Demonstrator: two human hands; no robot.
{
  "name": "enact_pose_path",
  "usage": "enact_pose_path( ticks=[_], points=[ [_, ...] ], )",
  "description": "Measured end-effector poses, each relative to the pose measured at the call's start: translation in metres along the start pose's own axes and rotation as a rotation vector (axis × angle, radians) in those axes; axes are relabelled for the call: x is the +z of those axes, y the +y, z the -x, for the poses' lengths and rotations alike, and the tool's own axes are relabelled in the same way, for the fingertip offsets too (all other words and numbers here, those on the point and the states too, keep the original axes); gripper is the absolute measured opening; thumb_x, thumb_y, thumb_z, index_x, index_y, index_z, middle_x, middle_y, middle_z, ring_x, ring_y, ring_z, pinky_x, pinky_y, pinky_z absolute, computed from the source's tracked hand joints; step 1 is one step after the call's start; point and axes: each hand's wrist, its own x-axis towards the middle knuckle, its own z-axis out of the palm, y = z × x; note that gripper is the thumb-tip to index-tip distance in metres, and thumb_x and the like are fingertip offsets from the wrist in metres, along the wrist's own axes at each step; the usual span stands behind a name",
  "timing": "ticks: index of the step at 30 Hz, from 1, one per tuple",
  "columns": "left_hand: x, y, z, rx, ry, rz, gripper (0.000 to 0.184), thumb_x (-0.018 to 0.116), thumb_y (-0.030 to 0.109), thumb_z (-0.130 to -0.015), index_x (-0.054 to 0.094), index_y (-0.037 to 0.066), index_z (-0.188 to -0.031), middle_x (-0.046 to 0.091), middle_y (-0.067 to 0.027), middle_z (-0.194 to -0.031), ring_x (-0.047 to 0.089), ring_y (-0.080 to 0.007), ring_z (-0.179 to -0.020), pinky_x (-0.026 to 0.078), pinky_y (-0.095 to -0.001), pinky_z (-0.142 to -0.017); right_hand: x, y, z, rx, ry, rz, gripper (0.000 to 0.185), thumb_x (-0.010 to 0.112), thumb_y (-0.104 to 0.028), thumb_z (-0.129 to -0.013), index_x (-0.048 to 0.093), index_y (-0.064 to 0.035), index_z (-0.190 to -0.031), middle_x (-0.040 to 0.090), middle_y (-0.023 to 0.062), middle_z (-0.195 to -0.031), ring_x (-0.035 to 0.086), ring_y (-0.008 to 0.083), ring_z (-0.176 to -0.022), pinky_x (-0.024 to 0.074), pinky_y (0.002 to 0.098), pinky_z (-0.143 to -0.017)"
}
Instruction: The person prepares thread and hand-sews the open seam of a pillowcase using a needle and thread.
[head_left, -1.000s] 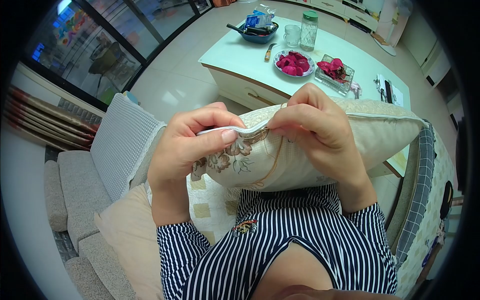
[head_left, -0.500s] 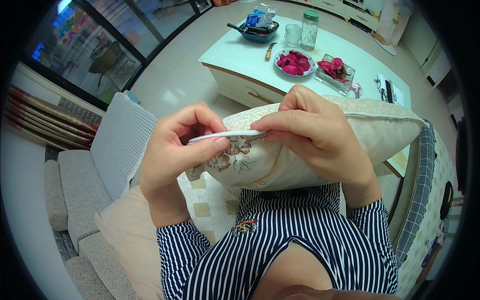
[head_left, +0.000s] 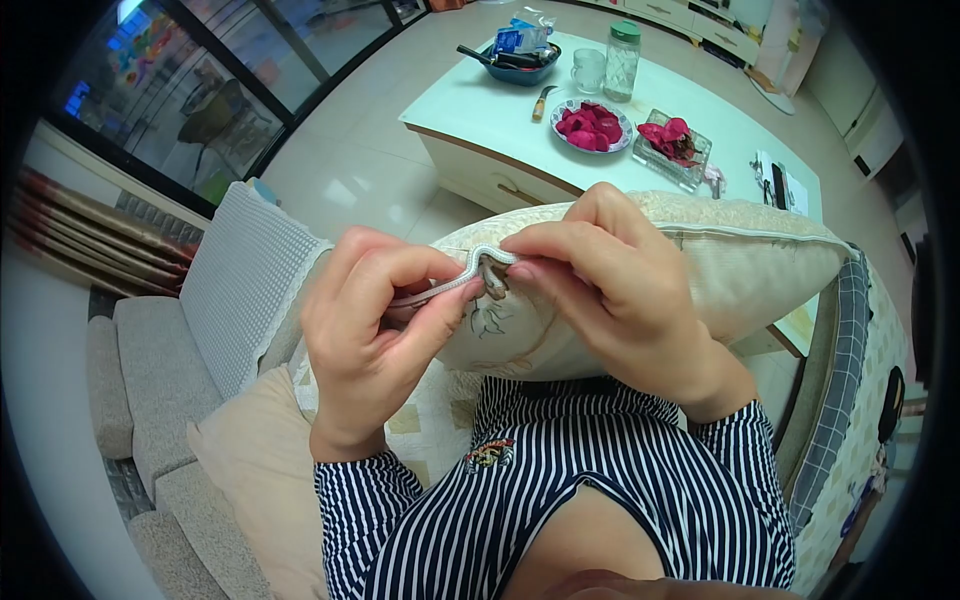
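A cream cushion [head_left: 740, 275] with a brown floral print lies across my lap. Along its edge runs a white zipper [head_left: 440, 288], which bends up into a small hump between my two hands. My left hand [head_left: 375, 325] pinches the zipper between thumb and fingers on the left side of the hump. On the right side, my right hand [head_left: 630, 290] pinches the same zipper edge with thumb and forefinger. The printed fabric hangs below the zipper. Whether a zipper pull sits under the fingertips is hidden.
Ahead stands a white table [head_left: 460, 105] with a plate [head_left: 625, 135] of red peel, a glass tray [head_left: 690, 178], a knife [head_left: 543, 103], a green-lidded jar [head_left: 621, 65] and a blue basin [head_left: 525, 72]. A grey sofa [head_left: 165, 380] and a beige pillow [head_left: 250, 440] are at left.
My left hand has moved right, closer to my right hand. The stretch of zipper between them was nearly straight and is now buckled upward.
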Motion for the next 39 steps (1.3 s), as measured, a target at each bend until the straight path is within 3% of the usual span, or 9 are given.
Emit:
enact_pose_path(
  ticks=[7,9,13,15,16,18,24,39],
  points=[
    [0.000,-0.005,0.001,-0.060,0.093,0.088,0.019,0.083,0.000,-0.080,0.072,0.002,-0.095,0.061,-0.0032,-0.085,0.058,-0.0095,-0.068,0.046,-0.0239,-0.059,0.003,0.006,-0.004,-0.027,0.026,-0.020,0.029,0.082,-0.001,-0.082,0.075,-0.0037,-0.110,0.057,0.0062,-0.084,0.056,0.0199,-0.075,0.0450,0.0304,-0.064],
    [-0.005,0.002,-0.003,-0.306,0.057,0.064,0.017,0.082,0.003,-0.082,0.074,0.001,-0.097,0.060,-0.0014,-0.084,0.056,-0.0074,-0.069,0.041,-0.0224,-0.059,-0.001,0.007,-0.008,-0.081,-0.002,0.042,0.023,0.080,-0.005,-0.083,0.074,-0.0070,-0.104,0.057,0.0091,-0.084,0.060,0.0239,-0.074,0.0494,0.0351,-0.061],
    [-0.019,-0.007,-0.013,-0.183,-0.102,0.062,0.017,0.082,0.007,-0.083,0.076,0.001,-0.098,0.060,0.0005,-0.083,0.053,-0.0054,-0.071,0.038,-0.0219,-0.058,-0.007,0.009,-0.012,-0.055,-0.052,0.027,0.025,0.081,0.001,-0.080,0.077,-0.0040,-0.104,0.053,0.0050,-0.083,0.053,0.0195,-0.076,0.0439,0.0300,-0.065],
    [-0.024,-0.012,-0.019,-0.370,-0.266,0.329,0.017,0.080,0.010,-0.085,0.077,0.000,-0.099,0.061,0.0013,-0.086,0.056,-0.0057,-0.076,0.041,-0.0222,-0.065,-0.009,0.011,-0.015,-0.041,-0.070,-0.046,0.021,0.081,-0.004,-0.082,0.077,-0.0086,-0.102,0.057,0.0075,-0.083,0.058,0.0220,-0.074,0.0478,0.0335,-0.063],
    [-0.025,-0.019,-0.022,-0.370,-0.264,0.329,0.017,0.080,0.010,-0.085,0.077,0.000,-0.099,0.061,0.0013,-0.086,0.056,-0.0057,-0.076,0.041,-0.0222,-0.065,-0.009,0.012,-0.015,-0.043,-0.071,-0.045,0.021,0.081,-0.004,-0.082,0.077,-0.0086,-0.102,0.057,0.0075,-0.083,0.058,0.0220,-0.074,0.0478,0.0335,-0.063],
    [-0.022,-0.036,-0.023,-0.466,-0.372,0.693,0.018,0.077,0.012,-0.087,0.076,-0.002,-0.099,0.063,0.0007,-0.089,0.058,-0.0074,-0.080,0.044,-0.0229,-0.074,-0.010,0.012,-0.016,-0.007,-0.084,-0.104,0.020,0.080,-0.003,-0.083,0.077,-0.0074,-0.102,0.056,0.0067,-0.082,0.057,0.0204,-0.074,0.0467,0.0322,-0.064],
    [-0.016,-0.059,-0.029,-0.519,-0.515,0.999,0.019,0.075,0.013,-0.090,0.075,-0.003,-0.101,0.067,-0.0019,-0.095,0.063,-0.0101,-0.087,0.049,-0.0244,-0.081,-0.010,0.018,-0.017,0.010,-0.099,-0.165,0.021,0.080,-0.002,-0.084,0.078,-0.0064,-0.104,0.057,0.0056,-0.081,0.057,0.0181,-0.076,0.0460,0.0308,-0.065],
    [-0.003,-0.068,-0.030,-0.547,-0.543,1.131,0.019,0.075,0.007,-0.090,0.073,-0.002,-0.106,0.070,-0.0041,-0.100,0.067,-0.0104,-0.090,0.054,-0.0245,-0.083,-0.002,0.030,-0.015,-0.031,-0.098,-0.212,0.019,0.081,-0.004,-0.085,0.078,-0.0064,-0.103,0.060,0.0043,-0.078,0.058,0.0179,-0.073,0.0460,0.0304,-0.063]
  ],
)
